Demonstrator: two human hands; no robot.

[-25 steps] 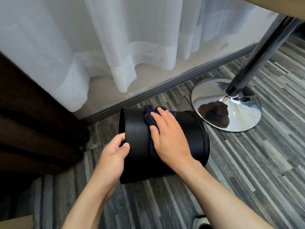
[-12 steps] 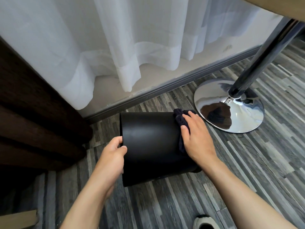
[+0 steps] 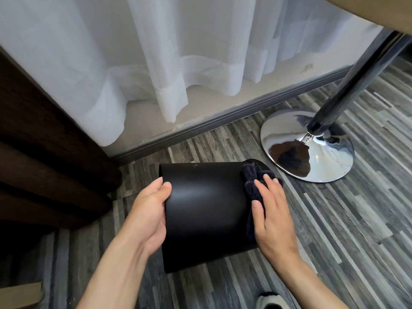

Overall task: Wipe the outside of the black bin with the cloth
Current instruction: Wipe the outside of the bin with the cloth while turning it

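A bin [image 3: 205, 210] lies on its side on the floor [image 3: 334, 241], a left hand [image 3: 147, 210] gripping its left end and a right hand [image 3: 272, 215] pressing a cloth [image 3: 252, 186] on its right end. Behind it hangs a curtain [image 3: 156, 63]; to its right rear stands a table base [image 3: 312, 150].

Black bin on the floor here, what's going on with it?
A person is cleaning the black bin, which lies tipped on its side on the striped floor. The left hand grips the bin's left edge to steady it. The right hand presses a dark cloth flat against the outer wall at the right end, close to a chrome table base.
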